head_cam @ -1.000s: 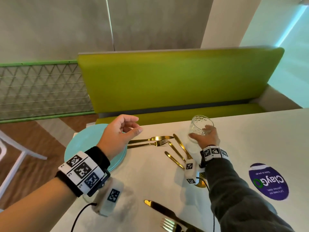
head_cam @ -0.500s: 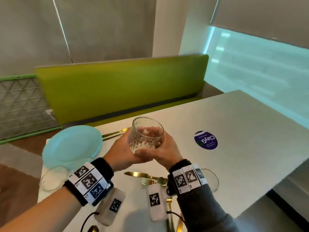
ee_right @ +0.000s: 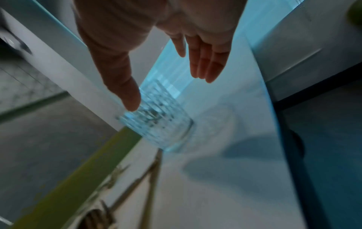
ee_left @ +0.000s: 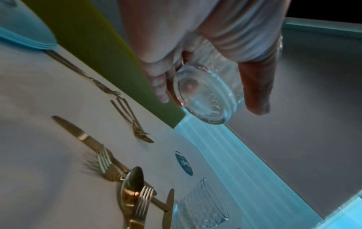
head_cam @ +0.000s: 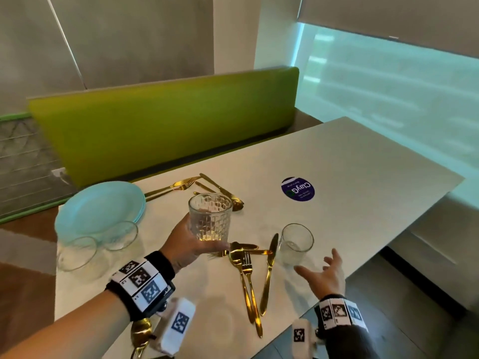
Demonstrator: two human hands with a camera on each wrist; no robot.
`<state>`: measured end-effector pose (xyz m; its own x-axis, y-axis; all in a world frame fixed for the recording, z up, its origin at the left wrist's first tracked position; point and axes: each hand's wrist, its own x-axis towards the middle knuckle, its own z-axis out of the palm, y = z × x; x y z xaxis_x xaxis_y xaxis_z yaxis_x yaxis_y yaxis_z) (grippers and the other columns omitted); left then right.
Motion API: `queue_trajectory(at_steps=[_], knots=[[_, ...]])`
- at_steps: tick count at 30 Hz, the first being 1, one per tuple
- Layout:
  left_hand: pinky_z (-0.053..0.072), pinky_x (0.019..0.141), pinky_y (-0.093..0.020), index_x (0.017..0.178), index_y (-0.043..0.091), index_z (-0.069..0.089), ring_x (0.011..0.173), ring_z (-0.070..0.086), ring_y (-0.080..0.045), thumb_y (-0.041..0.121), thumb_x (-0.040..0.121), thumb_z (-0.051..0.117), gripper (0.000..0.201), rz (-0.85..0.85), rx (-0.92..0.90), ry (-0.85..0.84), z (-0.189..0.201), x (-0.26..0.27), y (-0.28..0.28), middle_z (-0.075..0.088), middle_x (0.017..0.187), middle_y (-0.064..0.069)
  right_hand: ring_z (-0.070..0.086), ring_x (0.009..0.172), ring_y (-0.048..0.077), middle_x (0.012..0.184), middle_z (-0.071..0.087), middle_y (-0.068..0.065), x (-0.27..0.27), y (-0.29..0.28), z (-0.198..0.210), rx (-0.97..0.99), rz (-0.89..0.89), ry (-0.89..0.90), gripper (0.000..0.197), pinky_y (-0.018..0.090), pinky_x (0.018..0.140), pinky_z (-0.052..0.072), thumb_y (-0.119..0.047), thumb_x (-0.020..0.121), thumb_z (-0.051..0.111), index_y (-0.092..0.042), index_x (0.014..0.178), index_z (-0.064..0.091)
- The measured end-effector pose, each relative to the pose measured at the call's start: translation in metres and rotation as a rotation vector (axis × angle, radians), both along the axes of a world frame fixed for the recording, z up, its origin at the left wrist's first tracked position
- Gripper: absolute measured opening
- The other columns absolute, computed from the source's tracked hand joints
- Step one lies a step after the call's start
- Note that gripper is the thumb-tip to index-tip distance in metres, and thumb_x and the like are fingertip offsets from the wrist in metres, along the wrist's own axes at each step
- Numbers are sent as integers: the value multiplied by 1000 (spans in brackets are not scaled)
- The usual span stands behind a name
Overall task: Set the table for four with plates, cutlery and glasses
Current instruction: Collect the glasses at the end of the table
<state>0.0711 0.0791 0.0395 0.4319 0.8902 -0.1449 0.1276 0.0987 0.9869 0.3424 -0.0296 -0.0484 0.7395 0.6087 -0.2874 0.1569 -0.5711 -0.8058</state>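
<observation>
Centre of the head view: left hand [head_cam: 190, 243] grips a clear ribbed glass tumbler [head_cam: 210, 216], upright, lifted off the white rectangular table [head_cam: 363, 203]; thumb and fingers wrap its lower half. Left wrist view shows the tumbler's round base [ee_left: 199, 96] w/ fingers [ee_left: 159, 83] on one side, thumb on the other.

Lower right of the head view: right hand [head_cam: 322, 274] spread wide, holding nothing, fingers straight, just below a second clear glass [head_cam: 296, 242] standing on the table. Right wrist view is blurred; thumb tip [ee_right: 130, 96] appears at that glass [ee_right: 156, 122], contact can't be told.

Between the hands, gold cutlery in a loose heap [head_cam: 251, 268]: forks, spoon, knife, partly crossing. More gold cutlery [head_cam: 197, 183] lies higher up, nr the table's far edge. Upper left of the table: stack of pale blue round plates [head_cam: 101, 206], w/ two more clear glasses [head_cam: 77, 252] at its lower edge. Purple round sticker [head_cam: 298, 189] right of centre. Green padded bench back [head_cam: 160, 120] behind the table.
</observation>
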Motion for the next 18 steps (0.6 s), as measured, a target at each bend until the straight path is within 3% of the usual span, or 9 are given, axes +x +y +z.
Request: queue_trajectory(at_steps=[3, 6, 11, 14, 18], knots=[[51, 72, -12, 110, 26, 55, 102, 62, -7, 53, 17, 89, 102, 17, 1, 7, -2, -15, 3, 69, 108, 0, 39, 131, 30, 144, 41, 13, 10, 18, -20, -73, 102, -16, 115, 48, 108, 36, -21, 55, 90, -15, 147, 20], [51, 76, -15, 107, 25, 56, 100, 65, -7, 53, 16, 90, 100, 50, 6, 39, 0, -40, 10, 70, 106, 0, 41, 129, 33, 142, 42, 14, 15, 37, -25, -77, 182, -49, 105, 46, 106, 37, -20, 57, 89, -16, 144, 29], [51, 72, -15, 105, 26, 59, 90, 68, 0, 51, 12, 91, 102, 122, 8, 70, 5, -89, 14, 74, 96, 7, 51, 118, 32, 130, 55, 11, 18, 51, -32, -59, 194, -64, 81, 46, 100, 42, -14, 60, 86, -16, 129, 44], [52, 65, -10, 103, 27, 60, 86, 68, 3, 49, 11, 91, 100, 186, 13, 48, 6, -112, 12, 75, 92, 15, 54, 113, 33, 124, 58, 11, 17, 55, -33, -61, 181, -84, 80, 44, 97, 43, -13, 58, 87, -14, 124, 43], [53, 67, -10, 110, 20, 60, 90, 69, 0, 42, 13, 94, 105, 247, 6, 23, 5, -140, 6, 75, 96, 10, 57, 106, 34, 118, 61, 10, 9, 54, -15, -40, 151, -105, 75, 43, 94, 45, -18, 58, 87, -20, 118, 42]])
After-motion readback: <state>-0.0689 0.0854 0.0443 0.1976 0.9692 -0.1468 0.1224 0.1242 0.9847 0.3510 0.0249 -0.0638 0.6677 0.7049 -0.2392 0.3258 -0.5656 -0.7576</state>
